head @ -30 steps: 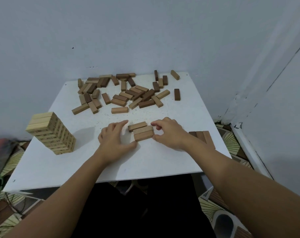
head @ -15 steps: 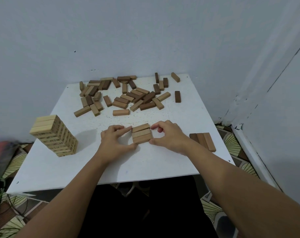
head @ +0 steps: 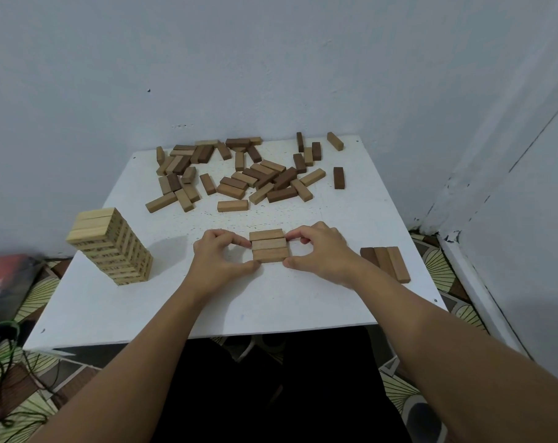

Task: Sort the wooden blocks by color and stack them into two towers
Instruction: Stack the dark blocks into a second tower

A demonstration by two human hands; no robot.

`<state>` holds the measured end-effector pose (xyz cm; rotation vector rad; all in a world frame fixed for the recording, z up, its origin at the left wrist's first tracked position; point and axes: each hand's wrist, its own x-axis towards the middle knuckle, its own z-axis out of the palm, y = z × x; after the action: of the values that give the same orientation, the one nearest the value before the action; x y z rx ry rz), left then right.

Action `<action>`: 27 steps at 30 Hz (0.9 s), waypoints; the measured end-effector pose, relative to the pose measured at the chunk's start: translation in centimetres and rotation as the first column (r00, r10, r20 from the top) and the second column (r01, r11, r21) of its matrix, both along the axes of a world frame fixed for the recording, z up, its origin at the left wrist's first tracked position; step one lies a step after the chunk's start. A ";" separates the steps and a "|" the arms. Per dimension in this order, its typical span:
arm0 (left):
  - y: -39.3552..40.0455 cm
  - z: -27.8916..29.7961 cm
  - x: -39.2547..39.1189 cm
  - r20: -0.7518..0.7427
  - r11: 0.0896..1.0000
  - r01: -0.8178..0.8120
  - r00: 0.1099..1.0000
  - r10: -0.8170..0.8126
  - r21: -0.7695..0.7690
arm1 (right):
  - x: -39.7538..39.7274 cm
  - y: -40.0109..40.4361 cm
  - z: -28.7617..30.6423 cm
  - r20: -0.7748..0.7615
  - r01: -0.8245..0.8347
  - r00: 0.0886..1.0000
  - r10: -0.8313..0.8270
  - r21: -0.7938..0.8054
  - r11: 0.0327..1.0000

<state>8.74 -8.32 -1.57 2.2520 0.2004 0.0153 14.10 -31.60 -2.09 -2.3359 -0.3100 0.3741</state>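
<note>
The single head-worn wide-angle camera looked forward and steeply down from close above the white square desk, facing the grey wall corner.

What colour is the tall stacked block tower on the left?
Pale yellowish wood: the tall block tower, clearest in the head view.

— Grip site? 
— Three-block row between left hand and right hand. 
— Surroundings? 
— Tower left, second row right, scattered pile beyond.
</note>
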 end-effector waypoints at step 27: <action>-5.6 -1.2 0.8 0.102 0.783 -0.163 0.955 0.277 -0.600 | -2.0 6.5 -1.4 -0.361 0.413 0.910 -0.202 0.758 0.504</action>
<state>9.58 -13.96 -2.80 1.5809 0.3213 0.2567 12.13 -25.07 -3.51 -1.3313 0.0714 0.2299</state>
